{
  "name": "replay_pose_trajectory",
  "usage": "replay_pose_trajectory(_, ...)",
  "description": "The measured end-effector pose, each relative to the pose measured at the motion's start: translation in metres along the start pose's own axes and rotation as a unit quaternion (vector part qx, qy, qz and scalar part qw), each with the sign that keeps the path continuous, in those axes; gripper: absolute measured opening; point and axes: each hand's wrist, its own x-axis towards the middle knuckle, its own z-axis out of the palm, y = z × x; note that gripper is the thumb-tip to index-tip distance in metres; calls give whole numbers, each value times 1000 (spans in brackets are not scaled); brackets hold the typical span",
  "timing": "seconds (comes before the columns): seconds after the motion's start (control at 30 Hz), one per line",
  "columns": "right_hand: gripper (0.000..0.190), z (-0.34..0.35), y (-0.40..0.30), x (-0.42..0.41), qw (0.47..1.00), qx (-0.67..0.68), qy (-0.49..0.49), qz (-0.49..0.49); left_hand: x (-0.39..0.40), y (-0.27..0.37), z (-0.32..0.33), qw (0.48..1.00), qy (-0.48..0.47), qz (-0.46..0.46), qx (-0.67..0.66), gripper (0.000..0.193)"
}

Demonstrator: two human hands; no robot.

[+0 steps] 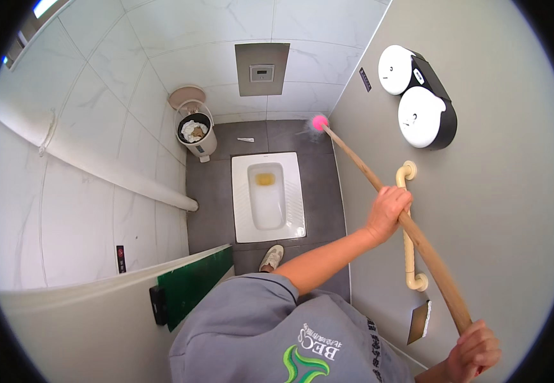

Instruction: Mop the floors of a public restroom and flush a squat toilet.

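My left hand (389,213) is closed around the middle of a long wooden pole (435,268). Near the pole's upper end, my right hand (475,352) grips it too. The pole slants down to a round pink head (320,122) with a pale, blurred fringe, at the far right floor corner; whether it is a mop or a broom is unclear. A white squat toilet (242,201) is set in the dark tiled floor, with yellow liquid in its bowl. Behind it on the floor lies a small white scrap (245,140).
An open-lidded bin (205,146) holding used paper stands at the far left. A pipe (152,187) crosses the left wall. On the right partition are a grab bar (409,249), a double paper dispenser (420,117) and a metal box (418,323). The stall door (90,325) stands left.
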Motion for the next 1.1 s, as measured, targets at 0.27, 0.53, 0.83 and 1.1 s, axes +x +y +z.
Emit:
replay_pose_trajectory(0.27, 15, 6, 61, -87, 980, -118, 0, 163, -132, -84, 56, 967, -246, -67, -15, 18)
replay_pose_trajectory(0.53, 15, 21, 80, -42, 982, -104, -24, 156, -97, -99, 51, 927, -362, -83, 43, 15)
replay_pose_trajectory(0.83, 19, 85, 170, 59, 937, -30, -339, 77, -37, -169, -2, 988, -74, -132, 7, 13)
replay_pose_trajectory(1.1, 10, 140, 219, 75, 870, -11, -490, 50, 3, -226, -39, 950, 229, -212, 26, 6)
